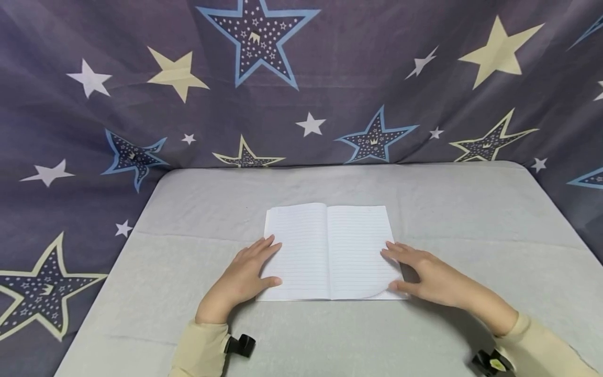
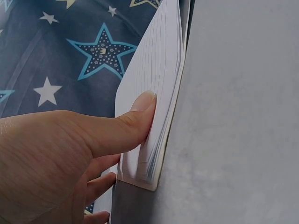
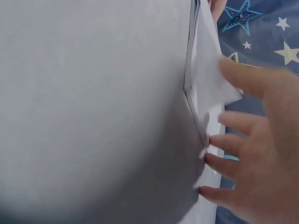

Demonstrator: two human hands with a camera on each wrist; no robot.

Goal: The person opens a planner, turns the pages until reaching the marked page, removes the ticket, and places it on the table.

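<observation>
An open notebook [image 1: 301,251] with blank lined pages lies flat. My left hand [image 1: 247,272] rests at its left edge; in the left wrist view the thumb lies on the page [image 2: 152,79], with the fingers along the notebook's side. At the right edge is my right hand [image 1: 424,275], fingers spread and fingertips touching the side of the notebook. The lower right corner of the right page [image 1: 380,292] is lifted and curls up near the right thumb. In the right wrist view that loose page [image 3: 210,79] stands off the stack, and the thumb looks apart from its corner.
The notebook lies on a table under a pale grey cloth [image 1: 301,340]. Behind and beside the table hangs a dark curtain [image 1: 367,52] printed with stars. Black wrist cameras [image 1: 241,345] are strapped at both cuffs.
</observation>
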